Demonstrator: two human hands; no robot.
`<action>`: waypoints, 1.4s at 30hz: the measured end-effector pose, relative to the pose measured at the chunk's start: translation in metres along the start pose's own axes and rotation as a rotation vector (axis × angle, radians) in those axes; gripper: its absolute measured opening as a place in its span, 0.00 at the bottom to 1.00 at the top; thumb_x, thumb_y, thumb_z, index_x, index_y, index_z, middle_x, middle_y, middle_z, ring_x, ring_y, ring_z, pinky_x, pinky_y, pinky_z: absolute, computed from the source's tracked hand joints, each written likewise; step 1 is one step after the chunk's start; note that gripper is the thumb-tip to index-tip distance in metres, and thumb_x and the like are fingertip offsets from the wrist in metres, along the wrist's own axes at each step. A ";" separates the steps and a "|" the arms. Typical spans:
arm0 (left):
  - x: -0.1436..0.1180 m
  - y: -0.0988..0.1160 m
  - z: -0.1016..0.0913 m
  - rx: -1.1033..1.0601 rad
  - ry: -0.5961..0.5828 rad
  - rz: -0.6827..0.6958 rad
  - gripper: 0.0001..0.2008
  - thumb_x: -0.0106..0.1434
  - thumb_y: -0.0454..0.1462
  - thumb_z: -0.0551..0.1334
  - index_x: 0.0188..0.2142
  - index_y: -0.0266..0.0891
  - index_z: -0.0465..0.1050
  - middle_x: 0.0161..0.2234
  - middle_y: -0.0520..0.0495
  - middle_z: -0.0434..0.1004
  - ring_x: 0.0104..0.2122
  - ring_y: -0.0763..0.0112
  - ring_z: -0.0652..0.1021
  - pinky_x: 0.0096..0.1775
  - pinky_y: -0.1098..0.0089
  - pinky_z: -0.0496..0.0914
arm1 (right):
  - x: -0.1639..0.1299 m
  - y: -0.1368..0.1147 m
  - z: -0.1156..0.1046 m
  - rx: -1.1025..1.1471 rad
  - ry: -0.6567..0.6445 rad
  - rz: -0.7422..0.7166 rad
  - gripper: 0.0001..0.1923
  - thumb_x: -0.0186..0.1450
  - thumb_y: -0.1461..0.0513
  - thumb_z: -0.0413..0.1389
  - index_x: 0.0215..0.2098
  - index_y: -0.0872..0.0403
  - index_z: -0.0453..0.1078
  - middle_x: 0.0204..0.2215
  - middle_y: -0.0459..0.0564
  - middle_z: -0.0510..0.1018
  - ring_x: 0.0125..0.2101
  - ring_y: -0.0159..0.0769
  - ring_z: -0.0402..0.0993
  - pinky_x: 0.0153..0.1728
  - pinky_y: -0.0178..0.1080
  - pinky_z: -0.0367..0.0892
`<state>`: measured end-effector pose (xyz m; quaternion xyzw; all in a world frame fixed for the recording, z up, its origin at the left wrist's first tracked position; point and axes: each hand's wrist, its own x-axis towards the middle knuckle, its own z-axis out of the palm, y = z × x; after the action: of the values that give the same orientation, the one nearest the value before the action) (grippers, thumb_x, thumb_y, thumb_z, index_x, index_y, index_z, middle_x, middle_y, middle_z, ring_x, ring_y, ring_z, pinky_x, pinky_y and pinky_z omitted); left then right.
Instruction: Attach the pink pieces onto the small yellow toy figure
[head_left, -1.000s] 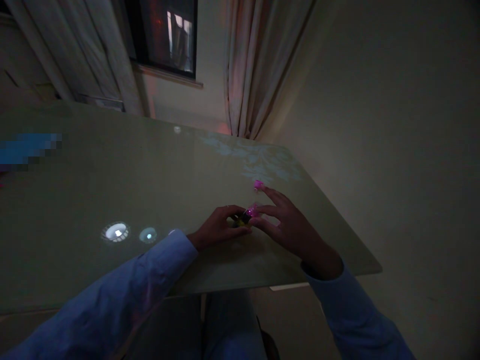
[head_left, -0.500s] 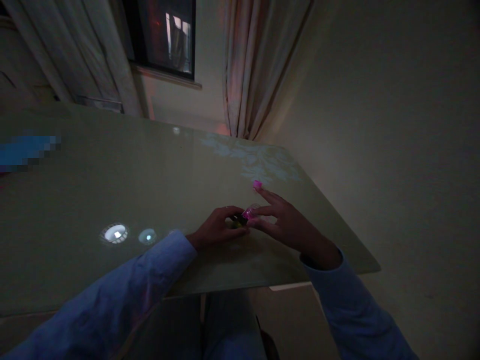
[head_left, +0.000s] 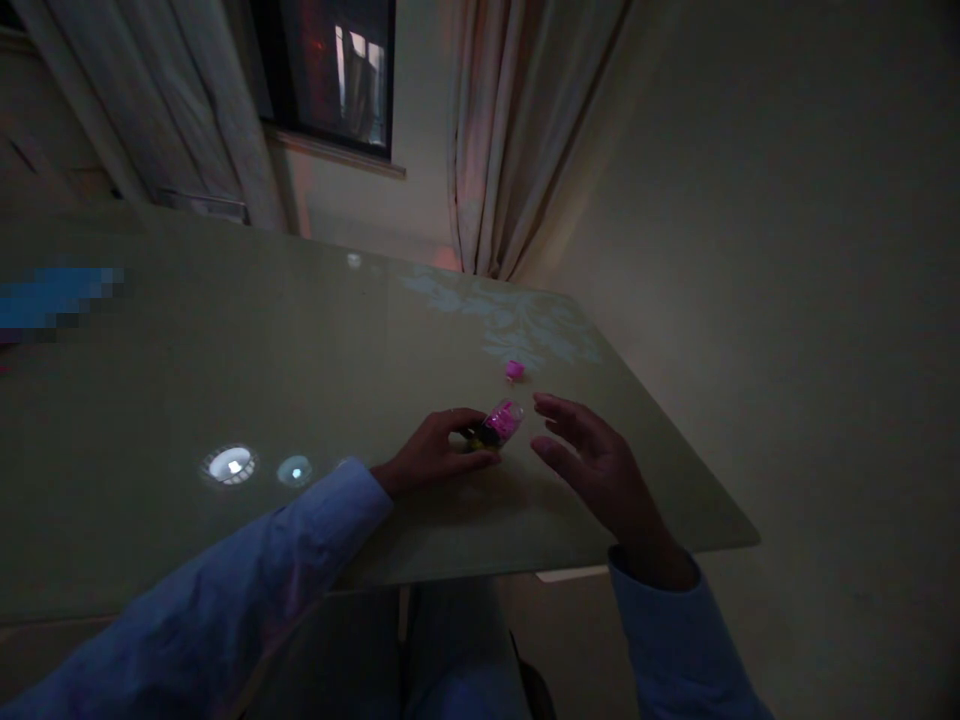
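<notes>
1. The left hand (head_left: 435, 455) rests on the glossy pale-green glass table (head_left: 225, 380), fingers closed on the dark end of a small clear bottle filled with pink contents (head_left: 499, 424), apparently lying on its side.
2. The right hand (head_left: 596, 465) hovers just beside the bottle, fingers spread apart, holding nothing.
3. A small pink cap (head_left: 514, 370) lies apart, toward the table's far right corner.

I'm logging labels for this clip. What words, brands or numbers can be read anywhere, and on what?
None can be read.
Small pink object held by the left hand: too dark and small to show any print.
Pink piece on the table: no visible text.
Blue patch: pixelated, unreadable.
</notes>
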<state>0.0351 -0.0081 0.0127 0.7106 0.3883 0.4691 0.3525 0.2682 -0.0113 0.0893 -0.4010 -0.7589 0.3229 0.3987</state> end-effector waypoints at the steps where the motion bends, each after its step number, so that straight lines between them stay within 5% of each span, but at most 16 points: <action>1: 0.000 0.000 0.000 -0.011 -0.006 0.006 0.22 0.60 0.45 0.72 0.49 0.33 0.78 0.43 0.40 0.83 0.40 0.64 0.81 0.44 0.66 0.74 | -0.006 0.007 0.009 0.094 0.015 0.046 0.27 0.65 0.51 0.65 0.59 0.49 0.70 0.58 0.58 0.76 0.58 0.45 0.76 0.58 0.51 0.72; 9: 0.001 -0.001 -0.001 -0.005 0.040 0.062 0.20 0.61 0.43 0.70 0.49 0.33 0.77 0.45 0.40 0.83 0.41 0.63 0.81 0.46 0.64 0.75 | -0.021 0.036 0.082 0.385 0.222 0.204 0.53 0.56 0.49 0.71 0.71 0.54 0.52 0.67 0.66 0.65 0.67 0.50 0.64 0.68 0.55 0.58; 13: 0.001 -0.002 -0.001 0.042 0.055 0.087 0.21 0.61 0.45 0.70 0.49 0.33 0.77 0.44 0.39 0.83 0.40 0.62 0.82 0.44 0.64 0.75 | -0.008 0.030 0.089 0.388 0.326 0.138 0.50 0.54 0.52 0.73 0.68 0.52 0.57 0.67 0.63 0.66 0.66 0.50 0.65 0.67 0.55 0.60; 18: 0.001 -0.005 0.001 0.100 0.030 0.123 0.18 0.63 0.44 0.67 0.48 0.33 0.78 0.45 0.39 0.83 0.41 0.62 0.82 0.45 0.65 0.75 | 0.004 0.023 0.090 0.391 0.343 0.144 0.29 0.55 0.55 0.72 0.52 0.55 0.73 0.48 0.57 0.81 0.48 0.46 0.79 0.54 0.50 0.74; 25: 0.003 -0.001 -0.002 0.000 0.098 0.000 0.24 0.63 0.50 0.67 0.49 0.33 0.77 0.47 0.38 0.82 0.44 0.61 0.82 0.46 0.63 0.76 | 0.001 0.030 0.086 0.575 0.496 0.214 0.28 0.55 0.53 0.72 0.50 0.55 0.74 0.43 0.54 0.83 0.41 0.39 0.80 0.42 0.40 0.77; 29: 0.007 0.001 -0.010 0.006 0.194 -0.050 0.23 0.72 0.51 0.56 0.47 0.35 0.78 0.43 0.40 0.83 0.43 0.62 0.82 0.46 0.63 0.75 | -0.009 0.033 0.086 0.649 0.396 0.202 0.27 0.54 0.54 0.73 0.49 0.53 0.75 0.39 0.51 0.83 0.37 0.36 0.80 0.38 0.36 0.76; 32: 0.009 -0.009 -0.014 0.073 0.233 -0.101 0.21 0.69 0.50 0.60 0.46 0.34 0.77 0.43 0.39 0.83 0.42 0.61 0.82 0.44 0.63 0.75 | -0.018 0.032 0.090 0.669 0.257 0.175 0.27 0.53 0.55 0.73 0.49 0.52 0.77 0.39 0.50 0.83 0.37 0.37 0.80 0.38 0.37 0.76; 42: 0.031 -0.056 -0.004 0.347 -0.090 -0.024 0.16 0.63 0.38 0.64 0.49 0.38 0.80 0.44 0.41 0.81 0.38 0.64 0.81 0.43 0.65 0.75 | -0.025 0.028 0.103 0.559 -0.061 -0.090 0.29 0.58 0.51 0.71 0.54 0.50 0.77 0.43 0.52 0.82 0.44 0.42 0.79 0.50 0.43 0.73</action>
<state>0.0269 0.0447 -0.0224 0.7763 0.4558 0.3585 0.2471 0.1987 -0.0375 0.0090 -0.2314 -0.6692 0.5134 0.4848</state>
